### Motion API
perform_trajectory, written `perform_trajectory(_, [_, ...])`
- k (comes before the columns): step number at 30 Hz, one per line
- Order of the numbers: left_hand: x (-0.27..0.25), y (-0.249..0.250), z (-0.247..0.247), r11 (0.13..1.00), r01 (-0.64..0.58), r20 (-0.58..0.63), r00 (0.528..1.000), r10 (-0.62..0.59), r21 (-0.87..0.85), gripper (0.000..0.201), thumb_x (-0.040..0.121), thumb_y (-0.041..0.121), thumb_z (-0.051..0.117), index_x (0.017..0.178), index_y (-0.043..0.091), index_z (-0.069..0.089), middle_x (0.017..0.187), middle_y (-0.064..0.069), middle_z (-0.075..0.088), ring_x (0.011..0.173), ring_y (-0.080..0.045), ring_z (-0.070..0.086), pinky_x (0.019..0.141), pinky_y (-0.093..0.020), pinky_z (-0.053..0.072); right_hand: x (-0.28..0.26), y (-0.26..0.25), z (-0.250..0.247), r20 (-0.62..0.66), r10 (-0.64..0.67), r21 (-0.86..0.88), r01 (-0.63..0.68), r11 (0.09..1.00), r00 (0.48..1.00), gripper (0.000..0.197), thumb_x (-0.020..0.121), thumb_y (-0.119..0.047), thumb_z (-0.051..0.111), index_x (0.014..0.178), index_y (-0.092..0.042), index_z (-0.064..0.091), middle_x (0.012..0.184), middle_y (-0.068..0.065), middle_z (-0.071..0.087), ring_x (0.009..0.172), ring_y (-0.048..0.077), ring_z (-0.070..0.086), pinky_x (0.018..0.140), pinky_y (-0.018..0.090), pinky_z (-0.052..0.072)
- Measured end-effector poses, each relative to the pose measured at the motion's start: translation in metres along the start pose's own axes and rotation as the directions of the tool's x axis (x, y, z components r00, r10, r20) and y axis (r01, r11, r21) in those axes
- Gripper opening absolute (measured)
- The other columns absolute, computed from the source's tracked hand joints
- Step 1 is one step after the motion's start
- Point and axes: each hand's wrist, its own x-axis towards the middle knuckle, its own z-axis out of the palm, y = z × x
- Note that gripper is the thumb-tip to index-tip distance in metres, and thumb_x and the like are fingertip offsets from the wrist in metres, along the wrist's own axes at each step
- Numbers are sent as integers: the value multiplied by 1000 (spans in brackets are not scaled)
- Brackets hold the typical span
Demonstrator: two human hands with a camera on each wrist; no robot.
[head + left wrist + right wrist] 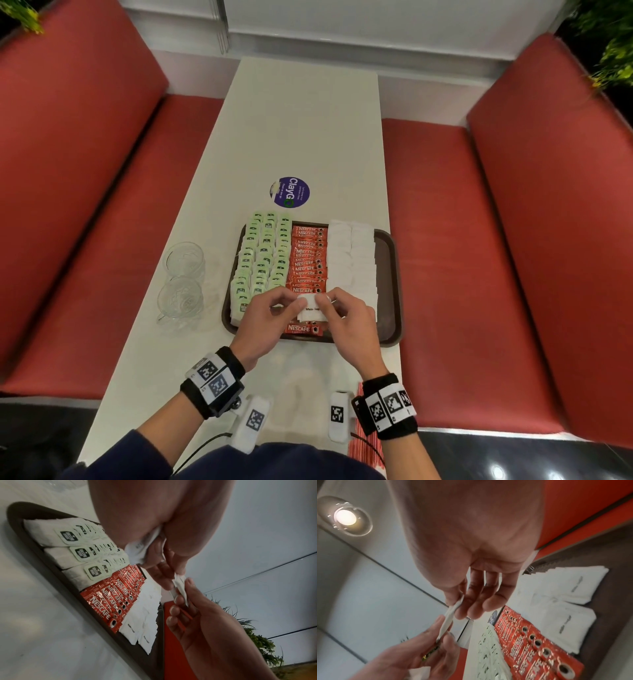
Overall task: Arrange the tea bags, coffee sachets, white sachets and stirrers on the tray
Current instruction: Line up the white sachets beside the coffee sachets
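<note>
A white sachet [311, 309] is pinched between the left hand [265, 320] and right hand [349, 320], held above the near edge of the brown tray [388, 260]. The tray holds tea bags [262, 260], then coffee sachets [308, 260], then white sachets [352, 260]. Two glass cups [183, 284] stand left of the tray; red stirrers [363, 442] lie on the tabletop [301, 126] near the right wrist.

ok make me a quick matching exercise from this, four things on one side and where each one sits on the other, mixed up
Things:
1. tea bags
2. coffee sachets
3. glass cups
4. held white sachet

Places:
A. on the table, left of the tray
B. middle strip of the tray
C. pinched between left hand and right hand
D. left strip of the tray

Pairs: 1-D, 2-B, 3-A, 4-C
</note>
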Motion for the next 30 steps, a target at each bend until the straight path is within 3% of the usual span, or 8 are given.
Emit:
perform_trajectory(2, [-1,1,4,1000,-22,-30,999,21,-22,15,102,30,75,97,16,75,93,-4,75,87,-19,73,80,-28,58,-1,-2,1,-28,39,87,-36,996,999,28,106,-47,68,87,-28,72,76,-4,74,67,13,73,65,30,60])
perform_trajectory(6, [0,4,11,997,-26,-39,999,23,-75,18,103,28,73,96,12,70,97,-8,74,91,-30,74,85,-38,64,-6,1,-2,-13,117,292,-108,950,993,20,104,-37,75,99,-19,79,85,9,77,74,23,73,73,45,64])
perform_trajectory(10, [-1,4,11,997,2,-11,1000,-3,-80,19,106,30,70,97,13,71,89,-12,71,75,-34,69,80,-42,60,-11,9,-19,38,145,331,-149,932,989,10,100,-21,81,105,-13,81,89,11,81,78,26,76,77,36,65])
perform_trajectory(16, [-1,-3,0,962,128,-34,990,-140,-242,25,115,25,51,107,6,65,73,2,51,66,-14,44,64,-29,40,-2,57,-71,-311,216,-79,-251,965,926,5,102,-34,76,98,-31,76,85,-12,80,83,9,75,85,35,60])
perform_trajectory(19, [-1,-5,-5,936,179,-54,977,-205,-303,20,116,18,49,108,4,61,68,11,48,63,-10,37,58,-23,33,3,83,-80,-288,227,-189,-288,939,930,9,101,-37,78,96,-32,71,85,-14,79,91,8,72,85,32,52])
perform_trajectory(23, [0,-10,-9,874,262,-62,948,-313,-410,19,105,-2,47,109,9,62,72,2,44,65,-13,37,66,-32,32,8,101,-70,-190,236,-304,-286,909,953,9,100,-34,79,95,-31,71,82,-15,78,90,6,72,78,6,41])
perform_trajectory(27, [-2,-4,-11,833,323,-64,918,-391,-449,53,84,-25,30,113,7,60,73,6,48,66,-11,44,64,-32,40,11,121,-56,-234,248,-429,-329,841,940,17,100,-41,76,89,-41,63,77,-22,71,95,20,68,94,45,54])
perform_trajectory(30, [-1,-7,-13,835,332,-98,906,-412,-439,59,83,-29,26,115,8,60,81,2,41,64,-14,35,62,-38,35,10,116,-50,-271,218,-531,-334,779,938,11,101,-42,71,95,-36,64,82,-21,67,98,22,60,93,44,48])
